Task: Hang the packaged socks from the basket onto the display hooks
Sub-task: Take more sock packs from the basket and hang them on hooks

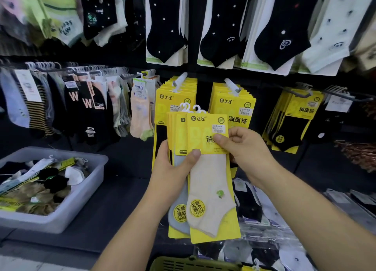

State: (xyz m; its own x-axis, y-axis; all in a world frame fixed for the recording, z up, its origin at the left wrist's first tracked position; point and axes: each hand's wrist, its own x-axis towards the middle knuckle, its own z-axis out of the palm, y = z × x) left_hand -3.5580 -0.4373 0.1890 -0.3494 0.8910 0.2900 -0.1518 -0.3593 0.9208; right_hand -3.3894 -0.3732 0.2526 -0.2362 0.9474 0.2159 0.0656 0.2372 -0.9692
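The left hand (pixel 173 167) grips a fanned stack of yellow sock packs (pixel 209 189) while the right hand (pixel 244 146) pinches the front pack's upper edge, before the display hooks (pixel 180 80).

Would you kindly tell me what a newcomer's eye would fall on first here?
First, the fan of yellow sock packs held at centre: the left hand grips its lower part and the right hand pinches the front pack. Behind it, matching yellow packs hang on two hooks, and a grey bin of loose socks sits lower left.
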